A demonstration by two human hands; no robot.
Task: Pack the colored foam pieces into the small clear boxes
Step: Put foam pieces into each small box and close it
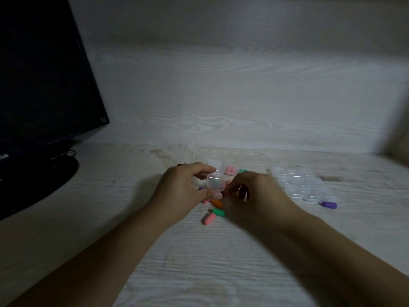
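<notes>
Pinched by the left hand (188, 189), the open clear box (215, 181) looks light and slippery, so it's best gripped by its side walls, while squishy foam pieces (218, 212) get pinched mid-body below the curled right hand (254, 196), whose hold can't be told.

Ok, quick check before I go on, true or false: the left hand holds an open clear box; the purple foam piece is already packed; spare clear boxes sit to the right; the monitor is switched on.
1. The left hand holds an open clear box. True.
2. The purple foam piece is already packed. False: it lies loose on the table.
3. The spare clear boxes sit to the right of the hands. True.
4. The monitor is switched on. False: its screen is dark.
</notes>
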